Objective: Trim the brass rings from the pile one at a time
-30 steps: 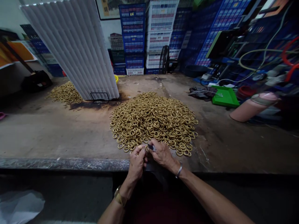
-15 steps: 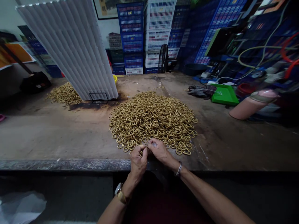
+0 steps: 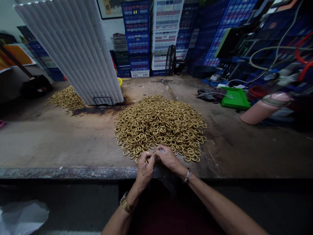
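A large heap of brass-coloured rings (image 3: 160, 122) lies on the worktable (image 3: 73, 140) right in front of me. At the heap's near edge, my left hand (image 3: 145, 166) is closed in a pinch, with a sliver of a brass-coloured ring (image 3: 154, 154) showing at thumb and forefinger. My right hand (image 3: 168, 159) meets it from the right, its fingers bent and pinched together. A thin dark sliver shows by the right fingertips, too small to name. The fingers hide most of what lies between the hands.
A tall ridged white panel (image 3: 73, 49) leans at the back left, by a smaller ring pile (image 3: 67, 98). To the right are a green tray (image 3: 236, 98), a dark rag (image 3: 210, 95) and a pink bottle (image 3: 261, 109). Stacked crates (image 3: 138, 36) and a black fan (image 3: 171, 60) stand behind.
The fingertips of both hands have drawn slightly apart, and the ring's edge shows more clearly at the left fingertips. My left wrist has turned a little. The heap looks the same.
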A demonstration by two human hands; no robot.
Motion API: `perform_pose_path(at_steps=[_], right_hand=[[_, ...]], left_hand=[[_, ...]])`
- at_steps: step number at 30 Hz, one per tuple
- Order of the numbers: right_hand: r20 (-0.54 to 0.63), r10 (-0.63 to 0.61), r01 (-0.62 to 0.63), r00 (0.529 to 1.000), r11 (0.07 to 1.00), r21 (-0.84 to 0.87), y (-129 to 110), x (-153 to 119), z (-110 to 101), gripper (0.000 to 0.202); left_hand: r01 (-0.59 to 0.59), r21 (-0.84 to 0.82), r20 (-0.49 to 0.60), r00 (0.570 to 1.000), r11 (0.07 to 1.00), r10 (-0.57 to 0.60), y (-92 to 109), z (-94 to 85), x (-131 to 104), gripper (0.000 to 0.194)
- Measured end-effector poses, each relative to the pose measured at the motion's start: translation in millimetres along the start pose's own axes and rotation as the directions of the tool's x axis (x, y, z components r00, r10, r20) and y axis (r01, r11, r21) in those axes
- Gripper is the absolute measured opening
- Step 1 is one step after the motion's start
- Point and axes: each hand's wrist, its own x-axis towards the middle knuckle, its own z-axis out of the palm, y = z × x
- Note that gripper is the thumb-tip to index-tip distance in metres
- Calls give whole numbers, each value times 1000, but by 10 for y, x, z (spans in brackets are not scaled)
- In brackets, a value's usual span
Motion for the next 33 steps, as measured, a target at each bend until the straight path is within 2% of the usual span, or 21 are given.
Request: perform_pose_path(at_steps=[2,4,7,10,12,15,18,22,27,31,33], right_hand=[[-4,-5,5,1000,1000,-4,-43,-16,-12,17],[-3,-22,22,1000,1000,-9,-82,-31,-22,20],[20,-48,48,999,999,-10,-101,-36,-36,21],[-4,-62,61,998,996,-59,-74,-35,-55,20],[-20,-125,120,992,979,-166,-43,-54,-71,19],[81,-248,260,965,902,-345,4,-120,-84,16],[181,-269,324,946,818,-476,40,-186,-78,11],[210,-253,328,944,763,-558,51,-209,-62,12],[228,-221,314,948,756,-574,11,-195,-65,14],[237,-147,263,960,762,-592,2,-189,-143,18],[197,-126,222,972,766,-604,19,-180,-192,20]], left_hand=[[170,-137,102,982,976,-157,40,-5,-12,21],[332,-272,221,935,903,-277,84,-16,-21,26],[440,-406,312,891,801,-331,136,-33,-29,31],[418,-448,283,905,791,-318,145,-40,-35,30],[374,-441,238,925,816,-296,128,-37,-38,29],[322,-408,204,944,854,-259,99,-29,-42,28],[294,-365,198,952,884,-235,94,-24,-43,27],[248,-293,179,963,923,-201,122,-31,-39,26],[217,-263,174,969,940,-175,154,-58,-52,26],[252,-305,260,950,918,-174,262,-117,-157,27],[314,-317,346,917,895,-198,331,-158,-250,28]])
